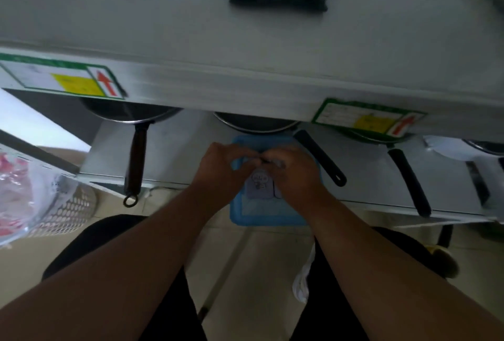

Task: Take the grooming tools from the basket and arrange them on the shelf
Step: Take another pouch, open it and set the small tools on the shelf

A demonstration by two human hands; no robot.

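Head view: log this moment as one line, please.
stage: picking from blue basket | left hand and right hand: together pinching small dark item | top shelf: no grooming tools seen

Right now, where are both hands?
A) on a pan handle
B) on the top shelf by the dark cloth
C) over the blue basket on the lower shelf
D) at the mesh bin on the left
C: the left hand and right hand meet over the blue basket, pinching a small item together.
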